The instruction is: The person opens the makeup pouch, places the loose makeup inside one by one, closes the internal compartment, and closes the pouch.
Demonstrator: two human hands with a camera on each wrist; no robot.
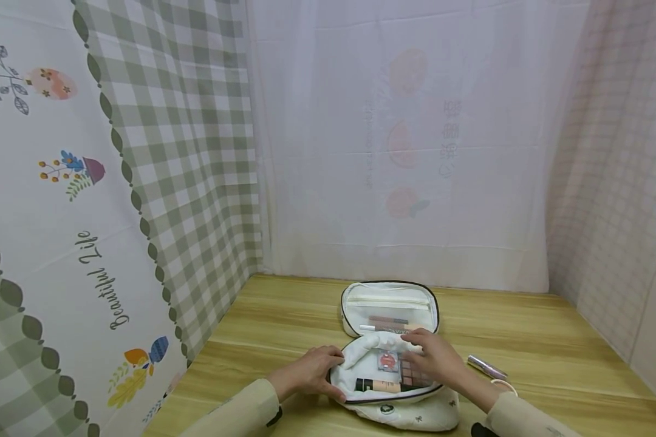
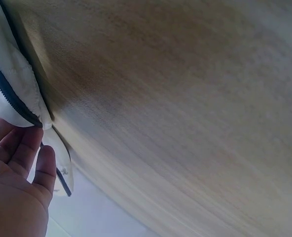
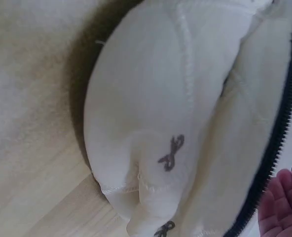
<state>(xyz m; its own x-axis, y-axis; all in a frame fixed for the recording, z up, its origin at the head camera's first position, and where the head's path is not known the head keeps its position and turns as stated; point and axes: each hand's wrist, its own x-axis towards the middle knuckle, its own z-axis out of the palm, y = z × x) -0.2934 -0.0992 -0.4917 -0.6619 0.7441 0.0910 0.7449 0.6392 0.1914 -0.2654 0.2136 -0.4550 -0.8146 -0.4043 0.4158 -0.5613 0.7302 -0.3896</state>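
Cream-white fabric forms the soft, rounded pouch (image 1: 423,416), which is set unzipped near the front edge of a yellowish wood-grain table (image 1: 284,321), its black-edged lid (image 1: 390,303) thrown back behind it. Its left rim is held by the left hand (image 1: 308,371), the fingers being bent at the black toothed zip (image 3: 279,143). Over the right part of the pouch the right hand (image 1: 440,359) is held with thumb and fingers loosely parted; whether anything is touched by them cannot be told. Inside, a black-capped beige tube (image 1: 385,386) is laid along the front, with a small square clear compact of pinkish-red colour (image 1: 387,361) behind it and a brown rectangular palette (image 1: 410,373) partly covered by the right hand. Slim sticks (image 1: 379,328) are seen within the lid. Beyond the right hand, a shiny pinkish-silver cylinder (image 1: 487,366) is left lying on the table.
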